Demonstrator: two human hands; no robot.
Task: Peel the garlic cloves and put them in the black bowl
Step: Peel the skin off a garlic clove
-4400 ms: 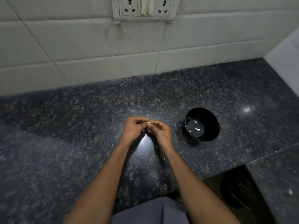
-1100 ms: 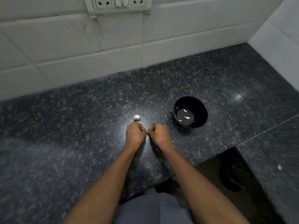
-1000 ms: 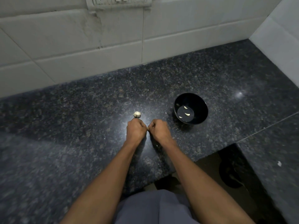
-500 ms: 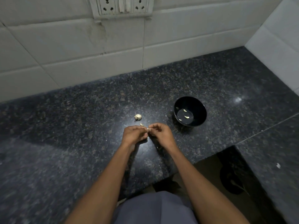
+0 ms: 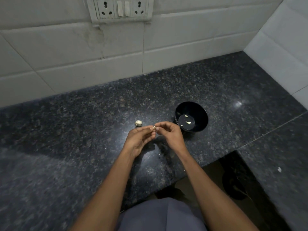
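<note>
Garlic clove [image 5: 154, 127] btwn hands, granite counter [image 5: 83, 124] (speckled), tiled wall [image 5: 66, 52]

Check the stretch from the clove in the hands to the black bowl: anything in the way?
Nothing visible. The garlic clove is pinched between the left hand and right hand; the black bowl stands just right of them, open-topped, bare counter between.

A home kitchen: dark granite counter [image 5: 83, 130] in a corner of white wall tiles [image 5: 58, 52] (grimy seams), socket plate [image 5: 120, 9] at 12 o'clock.
</note>
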